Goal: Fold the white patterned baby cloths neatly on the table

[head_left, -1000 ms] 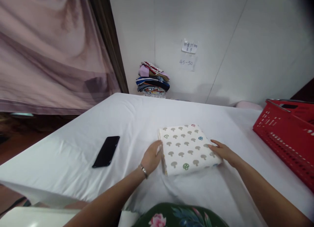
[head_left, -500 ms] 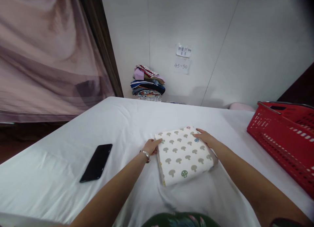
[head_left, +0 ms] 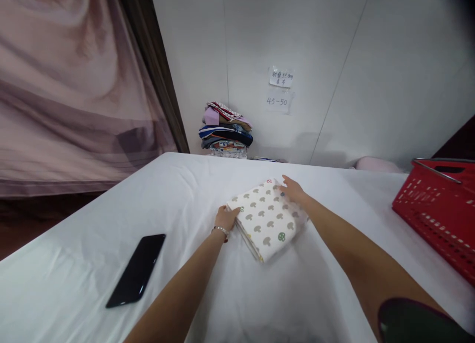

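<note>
A folded white cloth point(head_left: 265, 215) printed with grey mushrooms, a few of them coloured, lies at an angle on the white-covered bed or table. My left hand point(head_left: 226, 220), with a bracelet at the wrist, grips its left corner, thumb on top and the other fingers down at the side. At the upper right edge my right hand point(head_left: 293, 190) holds the cloth, thumb over the top and a finger reaching past the corner. The cloth's right side is smeared by motion. Layered folds show along its lower left edge.
A black phone point(head_left: 138, 269) lies to the left on the white sheet point(head_left: 178, 194). To the right stands a red basket point(head_left: 438, 209). Folded clothes point(head_left: 226, 130) are stacked beyond the far edge, beside paper notes point(head_left: 281, 78) on the wall. A pink curtain point(head_left: 74, 95) hangs at left.
The cloth has turned clockwise and moved a little away and to the left, with both hands on it. The view has shifted slightly.
</note>
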`<state>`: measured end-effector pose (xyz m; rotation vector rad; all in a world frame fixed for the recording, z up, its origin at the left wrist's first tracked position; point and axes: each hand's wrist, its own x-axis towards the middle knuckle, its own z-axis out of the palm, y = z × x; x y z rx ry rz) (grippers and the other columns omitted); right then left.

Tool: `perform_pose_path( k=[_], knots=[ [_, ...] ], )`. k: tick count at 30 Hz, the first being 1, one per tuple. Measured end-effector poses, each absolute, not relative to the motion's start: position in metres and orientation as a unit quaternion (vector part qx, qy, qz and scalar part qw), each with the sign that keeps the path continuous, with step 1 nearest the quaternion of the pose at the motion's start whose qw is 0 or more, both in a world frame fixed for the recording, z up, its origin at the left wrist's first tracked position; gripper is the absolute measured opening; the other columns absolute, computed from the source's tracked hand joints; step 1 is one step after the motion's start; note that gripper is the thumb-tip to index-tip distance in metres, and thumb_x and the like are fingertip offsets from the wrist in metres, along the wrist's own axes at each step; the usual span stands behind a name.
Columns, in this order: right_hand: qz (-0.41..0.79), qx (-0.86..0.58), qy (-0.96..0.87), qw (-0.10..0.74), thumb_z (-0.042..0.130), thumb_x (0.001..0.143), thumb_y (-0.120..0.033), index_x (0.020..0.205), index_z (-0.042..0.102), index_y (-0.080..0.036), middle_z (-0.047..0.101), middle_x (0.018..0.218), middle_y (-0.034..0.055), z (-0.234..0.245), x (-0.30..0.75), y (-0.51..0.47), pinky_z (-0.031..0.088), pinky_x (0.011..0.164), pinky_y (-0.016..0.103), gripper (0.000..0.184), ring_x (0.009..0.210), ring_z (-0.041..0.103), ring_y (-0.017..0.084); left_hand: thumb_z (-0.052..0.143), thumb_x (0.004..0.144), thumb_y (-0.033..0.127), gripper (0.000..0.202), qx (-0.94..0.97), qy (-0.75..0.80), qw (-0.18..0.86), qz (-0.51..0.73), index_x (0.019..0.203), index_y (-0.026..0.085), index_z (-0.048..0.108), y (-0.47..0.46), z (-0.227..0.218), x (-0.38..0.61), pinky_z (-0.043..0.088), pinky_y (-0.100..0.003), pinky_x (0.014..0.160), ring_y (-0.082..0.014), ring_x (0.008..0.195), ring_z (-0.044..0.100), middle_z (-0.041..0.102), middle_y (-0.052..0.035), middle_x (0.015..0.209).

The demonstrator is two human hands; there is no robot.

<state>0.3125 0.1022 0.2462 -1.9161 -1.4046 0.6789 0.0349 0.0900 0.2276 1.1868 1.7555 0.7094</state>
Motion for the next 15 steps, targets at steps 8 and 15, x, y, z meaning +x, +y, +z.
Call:
perform_pose_path(
  k=[8, 15],
  knots=[
    [0.151, -0.662, -0.633, 0.372, 0.05, 0.08, -0.036, 0.119, 0.054, -0.025, 0.045, 0.132, 0.0029, 0.224, 0.286, 0.01, 0.025, 0.106, 0.04, 0.041, 0.125, 0.035, 0.023, 0.064, 0.065, 0.052, 0.086, 0.529, 0.697, 0.407, 0.264, 0.133, 0.011, 0.029, 0.097, 0.217, 0.029, 0.047, -0.028, 0.06, -0.0213, 0.077, 0.063, 0.061, -0.016, 0.105],
    [0.407, -0.635, -0.222, 0.618, 0.062, 0.073, -0.042, 0.109, 0.052, -0.023, 0.06, 0.113, 0.0071, 0.203, 0.289, -0.09, 0.051, 0.085, 0.038, 0.042, 0.106, 0.056, 0.024, 0.066, 0.064, 0.05, 0.088, 0.529, 0.695, 0.393, 0.286, 0.133, 0.012, 0.028, 0.107, 0.208, 0.033, 0.048, -0.031, 0.073, -0.0253, 0.099, 0.058, 0.056, -0.0168, 0.115]
  ],
)
